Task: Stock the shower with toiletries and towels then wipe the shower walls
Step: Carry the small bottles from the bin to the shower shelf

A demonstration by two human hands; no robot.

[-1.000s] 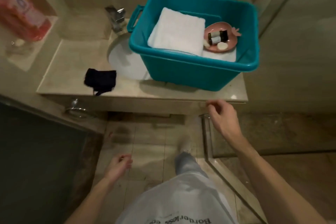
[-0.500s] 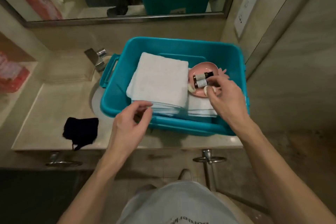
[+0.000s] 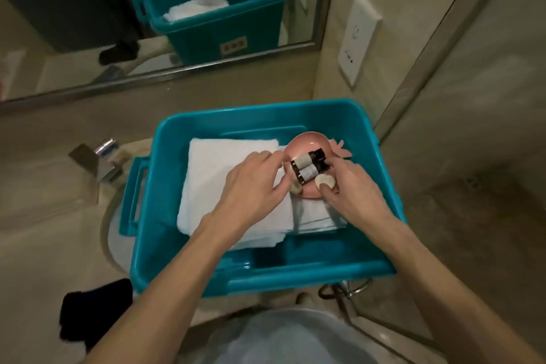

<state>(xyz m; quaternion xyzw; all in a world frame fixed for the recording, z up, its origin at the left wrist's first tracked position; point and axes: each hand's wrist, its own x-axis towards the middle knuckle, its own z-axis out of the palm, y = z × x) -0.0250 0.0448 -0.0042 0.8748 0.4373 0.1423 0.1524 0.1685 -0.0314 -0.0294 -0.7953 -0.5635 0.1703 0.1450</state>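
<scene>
A teal plastic bin (image 3: 295, 278) stands on the vanity, partly over the sink. Inside lie folded white towels (image 3: 212, 168), with a pink dish (image 3: 304, 142) resting on a second stack at the right. The dish carries two small dark bottles (image 3: 307, 167) and a round pale soap (image 3: 325, 182). My left hand (image 3: 251, 186) reaches over the towels, its fingers closed on the dish's left rim. My right hand (image 3: 354, 192) grips the dish's right side, thumb pressed on the soap.
A black cloth (image 3: 94, 310) lies on the counter at the front left. The chrome faucet (image 3: 97, 159) is left of the bin. A mirror (image 3: 88, 38) runs along the back wall, a wall socket (image 3: 359, 38) and the shower's glass door frame (image 3: 413, 74) stand at the right.
I have stepped up to the vanity. Both hands rose from beside my body into the bin and closed on the pink dish, the left one crossing over the towels.
</scene>
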